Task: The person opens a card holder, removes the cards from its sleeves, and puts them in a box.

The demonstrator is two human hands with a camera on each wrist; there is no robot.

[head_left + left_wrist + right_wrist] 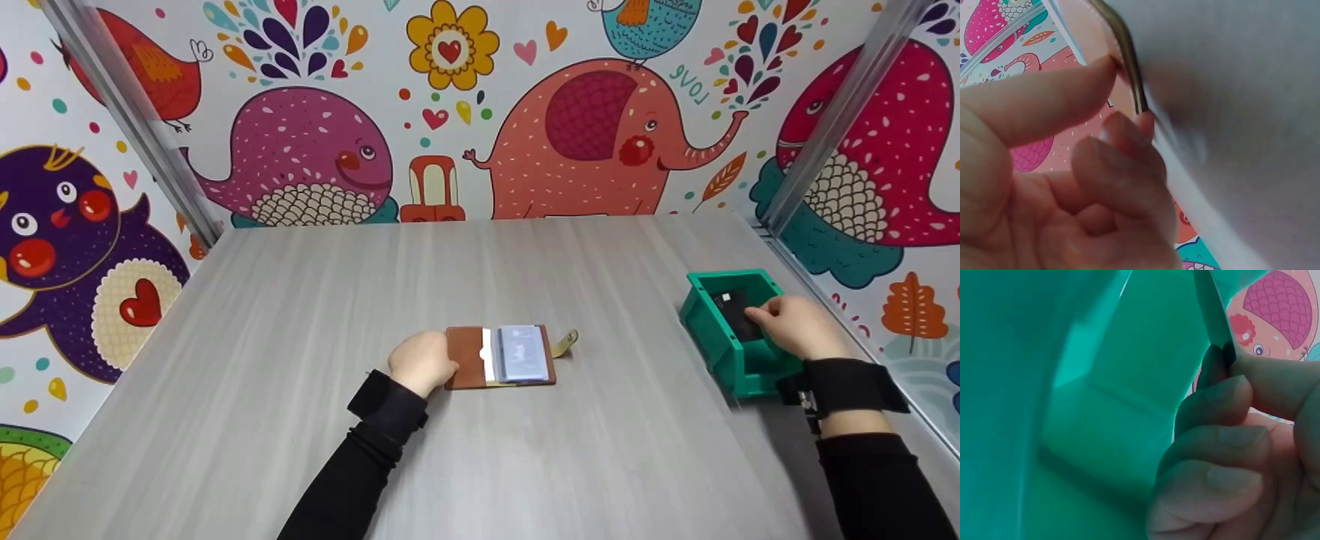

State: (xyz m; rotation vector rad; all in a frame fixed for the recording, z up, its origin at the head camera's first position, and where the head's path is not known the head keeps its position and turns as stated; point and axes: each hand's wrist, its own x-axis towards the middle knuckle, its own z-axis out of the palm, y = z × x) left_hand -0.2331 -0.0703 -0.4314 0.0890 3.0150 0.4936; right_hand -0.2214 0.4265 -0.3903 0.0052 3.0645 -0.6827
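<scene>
A brown card wallet [466, 358] lies unfolded on the table, with clear plastic sleeves [523, 354] on its right half and a white card edge beside them. My left hand [422, 363] pinches the wallet's left edge; in the left wrist view thumb and fingertips meet at its rim [1131, 64]. At the right, my right hand [806, 327] reaches into a green plastic bin [714, 324]. Between its thumb and fingers it holds a thin black card [739, 315] with a small white mark. The right wrist view shows that card [1214, 318] edge-on, pinched near one end.
An olive strap with a snap [564, 343] sticks out from the wallet's right side. The light wood-grain table [360, 285] is bordered by cartoon-printed walls [450, 112] at the back and sides. A metal rail [862, 345] runs along the right edge, near the bin.
</scene>
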